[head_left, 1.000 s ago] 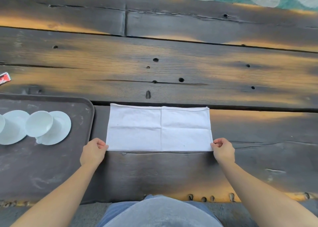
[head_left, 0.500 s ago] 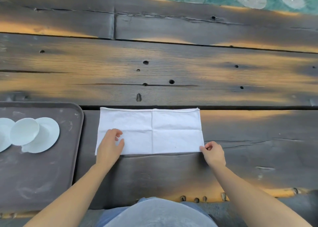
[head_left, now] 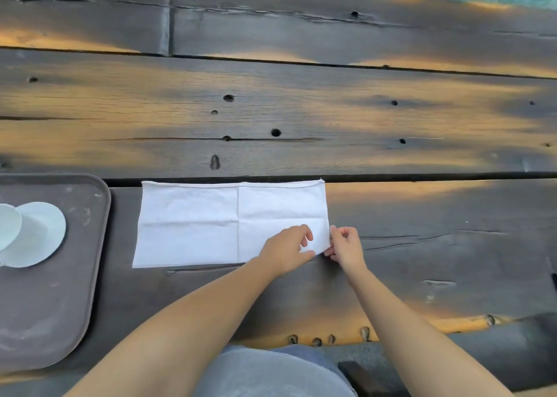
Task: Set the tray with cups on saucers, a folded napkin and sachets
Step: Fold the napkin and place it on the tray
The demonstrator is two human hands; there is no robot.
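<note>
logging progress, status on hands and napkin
Left hand and right hand both pinching napkin at its near right corner. Napkin flat on table, off tray. Nothing in the way.

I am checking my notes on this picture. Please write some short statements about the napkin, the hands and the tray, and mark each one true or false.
1. The napkin lies on the tray. False: it lies on the wooden table, right of the tray.
2. Both hands are at the napkin's near right corner. True: the left hand and right hand meet there.
3. The tray holds a white saucer. True.
4. The left hand holds the napkin's left edge. False: that edge lies free.
</note>
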